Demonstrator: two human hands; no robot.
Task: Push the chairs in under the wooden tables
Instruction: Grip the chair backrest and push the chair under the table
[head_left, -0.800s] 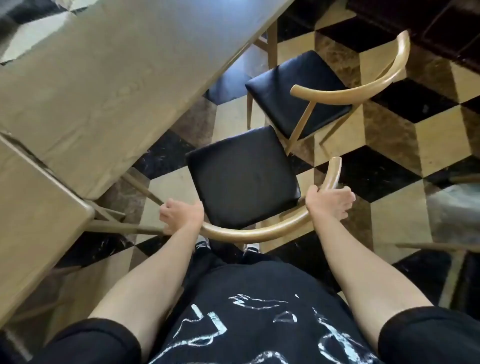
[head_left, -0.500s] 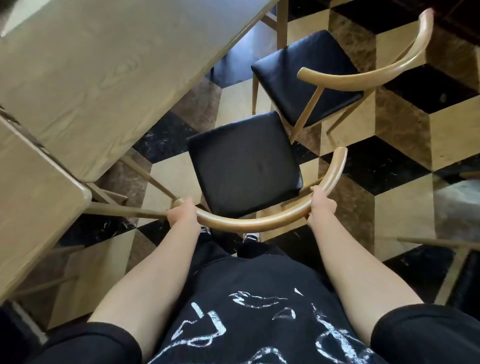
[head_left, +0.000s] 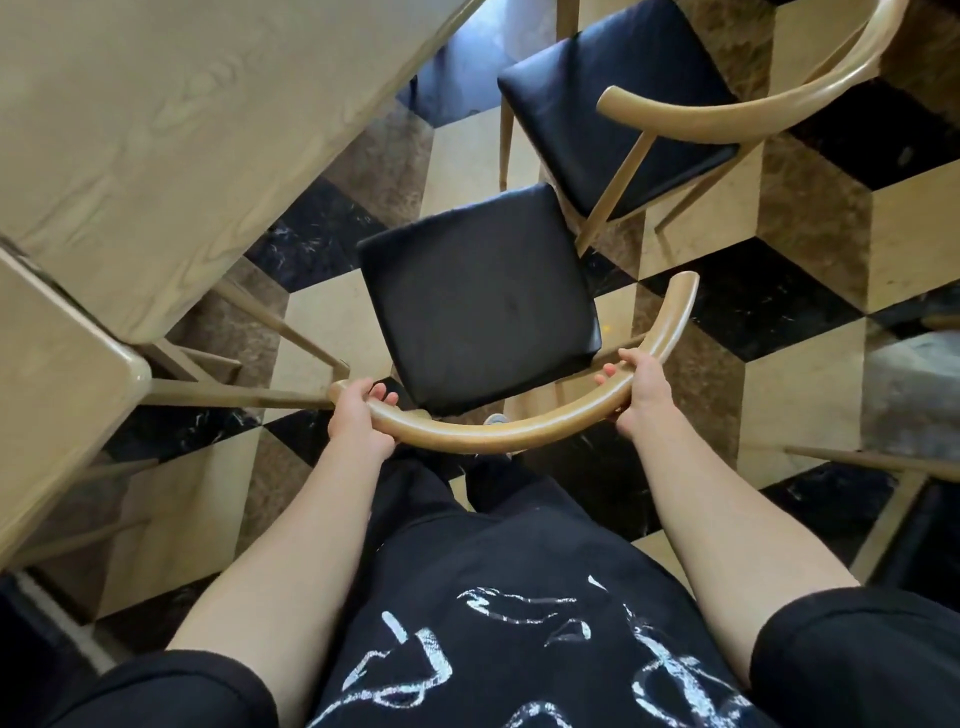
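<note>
A chair with a black padded seat (head_left: 478, 301) and a curved wooden backrest (head_left: 498, 436) stands right in front of me, beside the long wooden table (head_left: 171, 135). My left hand (head_left: 358, 415) grips the left end of the backrest. My right hand (head_left: 641, 387) grips it further along the right side. The seat's front corner points toward the table edge, with a gap of floor between them. A second chair of the same kind (head_left: 618, 98) stands further away, its seat partly under the table's far end.
A second wooden table (head_left: 47, 384) fills the left edge, its corner close to my left hand. Table legs and crossbars (head_left: 234, 397) run under both tables. Another chair's wooden frame (head_left: 883, 462) shows at the right. The floor is a black, beige and brown cube pattern.
Both hands have shifted from resting on top of the backrest to curling around it. The chair sits a little nearer to me and the view has tilted further down.
</note>
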